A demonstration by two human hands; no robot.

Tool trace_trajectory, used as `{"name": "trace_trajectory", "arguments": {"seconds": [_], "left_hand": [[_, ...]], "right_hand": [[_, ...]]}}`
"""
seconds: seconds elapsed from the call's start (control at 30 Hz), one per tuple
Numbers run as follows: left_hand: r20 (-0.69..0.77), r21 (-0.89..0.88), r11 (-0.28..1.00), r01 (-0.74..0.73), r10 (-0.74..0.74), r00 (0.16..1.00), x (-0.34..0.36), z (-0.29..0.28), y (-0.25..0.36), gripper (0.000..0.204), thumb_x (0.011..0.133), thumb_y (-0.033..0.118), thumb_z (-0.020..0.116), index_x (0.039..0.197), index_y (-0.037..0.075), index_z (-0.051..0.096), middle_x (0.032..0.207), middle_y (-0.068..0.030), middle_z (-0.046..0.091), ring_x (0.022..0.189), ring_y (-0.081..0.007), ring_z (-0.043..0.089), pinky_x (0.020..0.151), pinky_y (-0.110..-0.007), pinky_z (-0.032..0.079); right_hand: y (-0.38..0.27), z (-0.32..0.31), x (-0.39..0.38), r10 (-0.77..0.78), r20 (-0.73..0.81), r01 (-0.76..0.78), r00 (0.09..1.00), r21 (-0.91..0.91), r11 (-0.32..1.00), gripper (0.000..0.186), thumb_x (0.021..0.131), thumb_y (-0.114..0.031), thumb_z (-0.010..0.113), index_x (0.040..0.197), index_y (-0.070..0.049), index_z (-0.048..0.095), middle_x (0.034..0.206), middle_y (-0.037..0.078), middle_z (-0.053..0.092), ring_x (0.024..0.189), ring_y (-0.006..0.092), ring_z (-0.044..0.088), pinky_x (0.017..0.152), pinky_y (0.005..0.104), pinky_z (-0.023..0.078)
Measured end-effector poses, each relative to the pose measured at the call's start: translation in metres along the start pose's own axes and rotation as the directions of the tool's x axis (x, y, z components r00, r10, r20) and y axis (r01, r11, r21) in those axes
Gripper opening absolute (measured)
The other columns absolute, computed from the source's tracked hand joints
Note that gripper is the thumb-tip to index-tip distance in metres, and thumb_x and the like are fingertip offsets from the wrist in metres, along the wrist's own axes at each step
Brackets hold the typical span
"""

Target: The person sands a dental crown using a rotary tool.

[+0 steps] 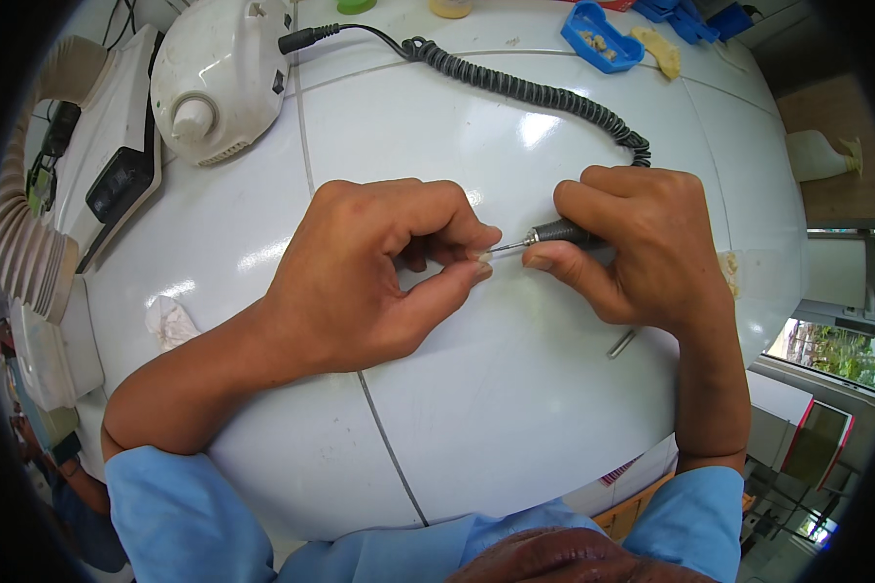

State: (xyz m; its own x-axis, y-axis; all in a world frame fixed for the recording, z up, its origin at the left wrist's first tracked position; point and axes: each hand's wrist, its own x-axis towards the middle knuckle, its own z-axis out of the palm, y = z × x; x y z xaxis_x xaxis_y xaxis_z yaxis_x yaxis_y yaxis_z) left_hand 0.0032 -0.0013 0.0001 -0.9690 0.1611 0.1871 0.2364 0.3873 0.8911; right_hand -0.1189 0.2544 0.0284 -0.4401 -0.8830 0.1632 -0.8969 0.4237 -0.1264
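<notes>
My left hand (pixel 360 277) is closed in a pinch, thumb and forefinger on a small whitish piece (pixel 484 257) that is mostly hidden by the fingertips. My right hand (pixel 642 248) is wrapped round a black rotary handpiece (pixel 562 231), its thumb stretched toward the tip. From the handpiece a thin metal bur (pixel 508 247) points left and reaches the piece at the left fingertips; whether it touches is too small to tell. A black coiled cord (pixel 525 89) runs from behind the right hand to a white control unit (pixel 222 87) with a knob.
A short metal rod (pixel 621 344) lies below the right wrist. Crumpled white tissue (pixel 170 323) sits beside the left forearm. At the back right are a blue tray (pixel 601 37) with small pale bits and a yellowish curved piece (pixel 657 51). A ribbed hose (pixel 34 243) stands far left.
</notes>
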Motion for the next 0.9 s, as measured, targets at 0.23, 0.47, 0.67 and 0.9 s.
{"name": "trace_trajectory", "arguments": {"seconds": [0.23, 0.47, 0.67, 0.9], "left_hand": [[0.010, -0.002, 1.000, -0.001, 0.001, 1.000, 0.001, 0.001, -0.002, 0.019, 0.094, -0.003, 0.084, 0.113, -0.004, 0.084, 0.090, -0.0083, 0.081, 0.082, -0.0121, 0.077, 0.072, -0.026, 0.060], [0.018, 0.012, 1.000, -0.005, 0.005, 1.000, 0.002, 0.002, -0.001, 0.018, 0.095, -0.001, 0.085, 0.113, -0.004, 0.084, 0.090, -0.0081, 0.080, 0.081, -0.0116, 0.076, 0.071, -0.027, 0.060], [0.012, 0.000, 1.000, 0.006, -0.006, 1.000, 0.001, 0.002, -0.002, 0.018, 0.095, -0.001, 0.085, 0.112, -0.004, 0.084, 0.090, -0.0082, 0.080, 0.080, -0.0117, 0.076, 0.071, -0.026, 0.060], [0.011, 0.022, 0.999, 0.033, -0.034, 0.999, -0.001, 0.000, 0.002, 0.016, 0.096, 0.001, 0.086, 0.110, -0.004, 0.082, 0.091, -0.0083, 0.081, 0.082, -0.0123, 0.077, 0.073, -0.027, 0.061]], "right_hand": [[0.000, 0.001, -0.001, 0.002, 0.005, -0.002, 1.000, 0.008, 1.000, 0.054, 0.101, -0.065, 0.077, 0.085, -0.013, 0.074, 0.066, 0.005, 0.061, 0.057, 0.0287, 0.062, 0.053, 0.0450, 0.039], [0.000, 0.000, 0.000, 0.004, 0.025, -0.004, 1.000, 0.010, 1.000, 0.054, 0.102, -0.064, 0.077, 0.085, -0.013, 0.074, 0.067, 0.005, 0.062, 0.058, 0.0296, 0.063, 0.054, 0.0456, 0.040], [-0.001, -0.002, 0.002, 0.004, 0.041, -0.004, 0.999, 0.004, 1.000, 0.054, 0.102, -0.063, 0.077, 0.083, -0.013, 0.073, 0.067, 0.006, 0.063, 0.059, 0.0309, 0.063, 0.054, 0.0463, 0.040], [0.016, 0.002, 0.003, -0.023, -0.055, 0.033, 0.998, 0.185, 0.982, 0.054, 0.103, -0.059, 0.078, 0.081, -0.010, 0.068, 0.065, 0.006, 0.062, 0.057, 0.0314, 0.058, 0.055, 0.0443, 0.039]]}}
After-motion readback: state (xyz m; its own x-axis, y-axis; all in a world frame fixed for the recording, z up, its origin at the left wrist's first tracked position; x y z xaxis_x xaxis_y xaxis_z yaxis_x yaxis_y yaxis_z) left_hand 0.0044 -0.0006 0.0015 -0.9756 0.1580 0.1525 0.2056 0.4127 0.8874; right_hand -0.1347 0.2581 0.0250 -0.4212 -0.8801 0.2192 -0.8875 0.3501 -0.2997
